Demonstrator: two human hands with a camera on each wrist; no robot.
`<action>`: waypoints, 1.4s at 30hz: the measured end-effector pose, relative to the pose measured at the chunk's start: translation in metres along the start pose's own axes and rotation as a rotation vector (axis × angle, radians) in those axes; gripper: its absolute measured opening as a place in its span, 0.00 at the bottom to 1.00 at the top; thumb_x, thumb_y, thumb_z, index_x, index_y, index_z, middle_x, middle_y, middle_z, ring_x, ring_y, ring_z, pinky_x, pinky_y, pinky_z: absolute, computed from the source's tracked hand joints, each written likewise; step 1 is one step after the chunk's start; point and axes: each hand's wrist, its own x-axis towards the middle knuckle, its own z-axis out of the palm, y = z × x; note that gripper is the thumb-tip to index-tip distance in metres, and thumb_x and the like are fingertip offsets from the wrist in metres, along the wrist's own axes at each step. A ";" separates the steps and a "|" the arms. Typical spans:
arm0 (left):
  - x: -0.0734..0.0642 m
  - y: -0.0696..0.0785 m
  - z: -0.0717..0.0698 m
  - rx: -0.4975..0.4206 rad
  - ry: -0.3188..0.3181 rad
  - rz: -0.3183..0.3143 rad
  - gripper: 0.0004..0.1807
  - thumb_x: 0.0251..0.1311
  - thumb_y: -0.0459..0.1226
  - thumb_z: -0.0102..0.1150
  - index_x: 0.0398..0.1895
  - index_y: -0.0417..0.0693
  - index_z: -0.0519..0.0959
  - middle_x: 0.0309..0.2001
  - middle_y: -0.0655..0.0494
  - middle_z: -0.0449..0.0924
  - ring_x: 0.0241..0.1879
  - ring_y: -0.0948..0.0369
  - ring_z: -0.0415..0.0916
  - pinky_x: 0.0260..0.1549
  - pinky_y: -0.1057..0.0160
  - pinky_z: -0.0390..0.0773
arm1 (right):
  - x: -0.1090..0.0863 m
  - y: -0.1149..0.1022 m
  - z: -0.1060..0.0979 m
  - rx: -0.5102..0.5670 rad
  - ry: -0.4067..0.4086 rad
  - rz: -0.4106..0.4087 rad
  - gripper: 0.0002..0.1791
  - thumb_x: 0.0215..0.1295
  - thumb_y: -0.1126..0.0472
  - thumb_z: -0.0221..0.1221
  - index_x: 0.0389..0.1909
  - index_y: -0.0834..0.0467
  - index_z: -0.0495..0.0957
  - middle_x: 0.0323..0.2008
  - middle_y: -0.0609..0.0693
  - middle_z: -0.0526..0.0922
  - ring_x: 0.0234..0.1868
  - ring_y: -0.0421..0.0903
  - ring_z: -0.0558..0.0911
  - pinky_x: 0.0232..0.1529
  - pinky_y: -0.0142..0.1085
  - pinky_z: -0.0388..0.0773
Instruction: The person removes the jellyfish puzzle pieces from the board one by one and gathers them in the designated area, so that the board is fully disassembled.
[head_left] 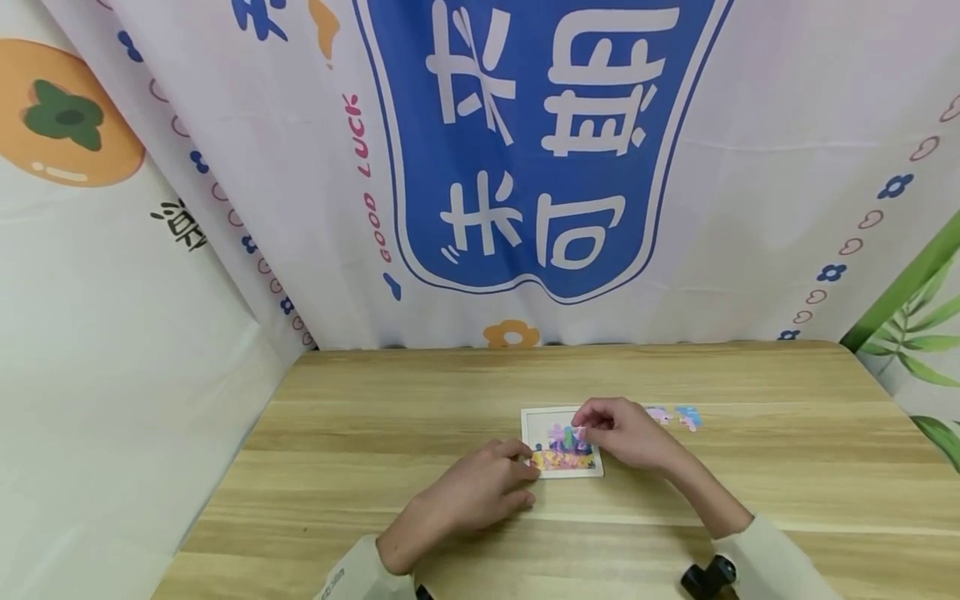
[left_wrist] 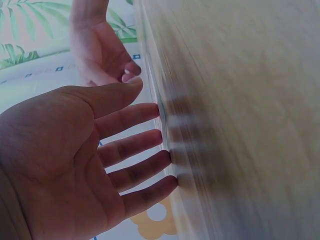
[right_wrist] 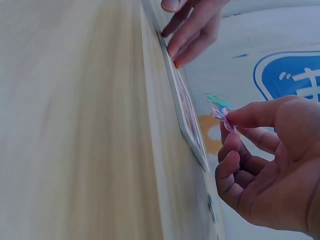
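A white-framed jigsaw tray (head_left: pixel 570 475) lies on the table, its lower part filled with colourful pieces. In the head view my left hand (head_left: pixel 480 490) sits at the tray's lower left, its fingertips touching the frame. Its fingers look extended in the left wrist view. My right hand (head_left: pixel 624 432) is above the tray's right side. In the right wrist view it pinches a green and pink jigsaw piece (right_wrist: pixel 221 111) between thumb and fingers, held apart from the tray. The tray's surface is barely visible there, seen nearly edge-on.
Loose jigsaw pieces (head_left: pixel 687 417) lie on the wooden table (head_left: pixel 360 467) right of the tray, partly behind my right hand. A printed curtain (head_left: pixel 750 208) hangs along the table's far edge. A black device (head_left: pixel 708 577) is at the right sleeve.
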 end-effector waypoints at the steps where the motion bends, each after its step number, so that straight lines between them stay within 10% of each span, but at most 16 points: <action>1: 0.000 0.000 0.000 0.002 0.003 0.003 0.19 0.74 0.47 0.66 0.64 0.55 0.87 0.69 0.53 0.80 0.66 0.55 0.80 0.66 0.55 0.81 | -0.003 0.002 -0.003 -0.002 0.004 0.002 0.04 0.74 0.63 0.64 0.45 0.56 0.86 0.37 0.49 0.84 0.39 0.45 0.78 0.39 0.32 0.77; 20: 0.000 0.000 0.000 0.004 0.013 0.013 0.19 0.75 0.47 0.66 0.64 0.55 0.87 0.69 0.53 0.81 0.67 0.55 0.79 0.68 0.54 0.79 | -0.040 0.030 -0.046 -0.033 0.041 0.062 0.05 0.72 0.61 0.66 0.44 0.57 0.85 0.38 0.50 0.85 0.38 0.43 0.80 0.38 0.31 0.79; 42: 0.000 -0.001 0.001 0.016 0.024 0.018 0.18 0.74 0.46 0.67 0.63 0.56 0.87 0.68 0.54 0.81 0.67 0.57 0.79 0.68 0.56 0.80 | -0.037 0.035 -0.043 -0.133 0.040 0.074 0.03 0.72 0.64 0.65 0.42 0.56 0.86 0.34 0.47 0.83 0.33 0.42 0.75 0.32 0.30 0.73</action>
